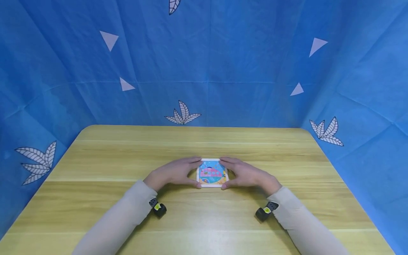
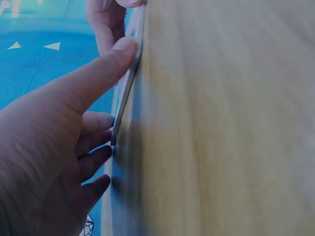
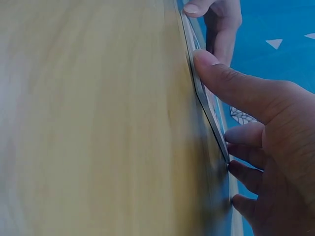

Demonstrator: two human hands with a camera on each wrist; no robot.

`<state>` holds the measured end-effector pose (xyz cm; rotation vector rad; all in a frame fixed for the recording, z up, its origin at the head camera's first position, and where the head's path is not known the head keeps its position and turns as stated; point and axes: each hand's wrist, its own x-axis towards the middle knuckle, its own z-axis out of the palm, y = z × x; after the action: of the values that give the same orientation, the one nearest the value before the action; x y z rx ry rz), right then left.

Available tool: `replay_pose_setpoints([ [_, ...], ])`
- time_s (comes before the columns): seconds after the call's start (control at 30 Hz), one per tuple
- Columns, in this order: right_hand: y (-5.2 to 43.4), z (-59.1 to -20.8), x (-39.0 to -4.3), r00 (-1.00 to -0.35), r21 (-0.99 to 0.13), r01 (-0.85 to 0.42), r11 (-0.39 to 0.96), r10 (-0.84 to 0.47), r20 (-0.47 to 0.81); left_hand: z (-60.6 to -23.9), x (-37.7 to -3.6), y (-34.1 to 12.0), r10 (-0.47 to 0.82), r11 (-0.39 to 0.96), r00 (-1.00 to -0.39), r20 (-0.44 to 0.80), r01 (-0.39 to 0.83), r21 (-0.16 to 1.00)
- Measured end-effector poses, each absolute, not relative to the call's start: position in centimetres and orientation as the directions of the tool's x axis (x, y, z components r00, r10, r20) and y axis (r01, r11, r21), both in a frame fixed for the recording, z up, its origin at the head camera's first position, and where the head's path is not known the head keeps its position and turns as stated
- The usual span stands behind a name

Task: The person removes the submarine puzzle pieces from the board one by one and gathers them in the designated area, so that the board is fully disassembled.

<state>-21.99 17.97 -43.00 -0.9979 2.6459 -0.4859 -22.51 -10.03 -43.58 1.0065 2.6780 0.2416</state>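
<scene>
blue cloth backdrop (image 1: 223, 53), wooden table (image 1: 111, 156), two hands on one small picture card.

near the middle of the table lies a white-framed card (image 1: 212, 173) with a bright cartoon picture, flat on the wood. left hand (image 1: 173, 173) grips its left edge, thumb at the near side and fingers curled over the far side; right hand (image 1: 247, 174) grips the right edge the same way. in the left wrist view the thumb (image 2: 106, 66) presses the card's thin edge (image 2: 129, 83); in the right wrist view the thumb (image 3: 221, 73) does likewise on the edge (image 3: 202, 93). beige sleeves (image 1: 121, 219) cover both arms, each with a small black wrist camera (image 1: 158, 208).
</scene>
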Motion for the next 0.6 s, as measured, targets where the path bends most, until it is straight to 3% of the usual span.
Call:
replay_pose_setpoints([
  [0.6, 16.2, -43.1, -21.2, -0.729, -0.411, -0.585, 0.699, -0.675, -0.110, -43.5, -21.1, -11.6, 0.639, 0.750, -0.751, -0.164, 0.561, 0.351],
])
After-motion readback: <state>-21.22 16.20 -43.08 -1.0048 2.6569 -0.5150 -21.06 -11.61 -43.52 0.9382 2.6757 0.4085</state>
